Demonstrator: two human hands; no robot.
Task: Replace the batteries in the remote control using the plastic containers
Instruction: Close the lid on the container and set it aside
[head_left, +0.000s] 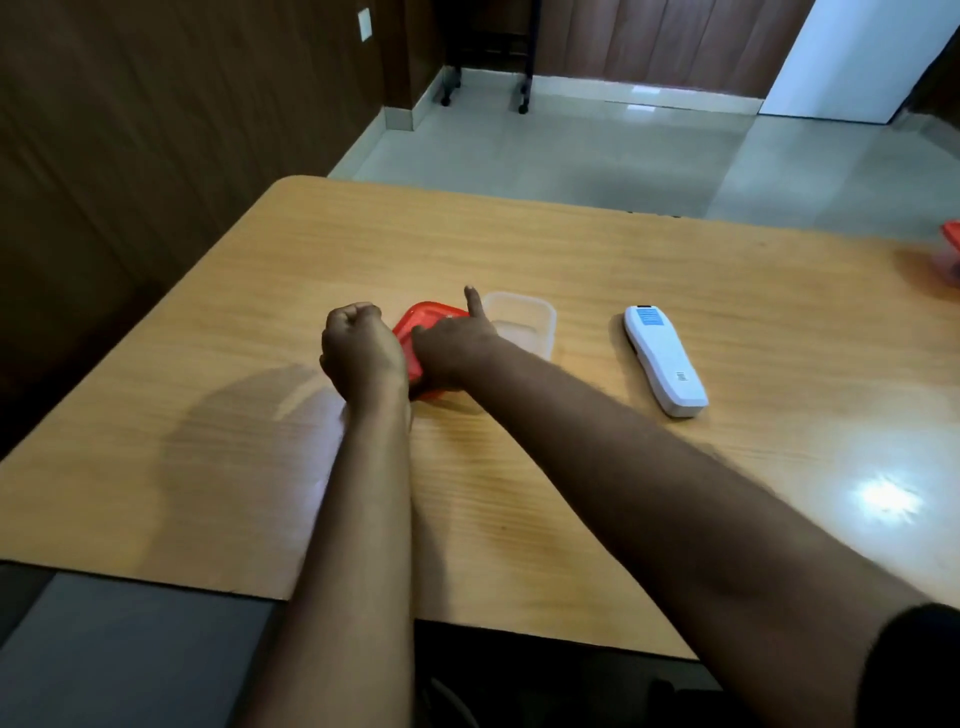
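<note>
remote control (665, 359): white, flat on the table (571, 249), back side up with a small label near its near end; lies lengthwise toward the far edge, right of centre, well apart from both hands
clear container (524, 325): lidless translucent plastic tub, upright on the table, left of the remote and apart from it; contents not readable
red lid (431, 318): red plastic lid just beside the clear container on its left, partly hidden by both hands; cannot tell whether it lies flat or sits tilted
right hand (451, 347): arm reaches across from the right; fingers curled down onto the near side of the red lid, gripping it, thumb sticking straight up next to the clear container's left wall
left hand (361, 349): fist-like, fingers curled tight, knuckles up, at the left edge of the red lid; whether it grips the lid or anything else is hidden by the hand itself, cannot tell
second container (951, 254): red-lidded tub cut off by the frame at the table's far right edge, well apart from everything else, blurred
table: light wood-grain top, rounded far-left corner, bright light glare near the right side
floor (571, 150): pale glossy tiles beyond the far edge
wall (156, 130): dark wood panelling on the left
sleeve (914, 670): dark, on the right upper arm at the lower right corner
</note>
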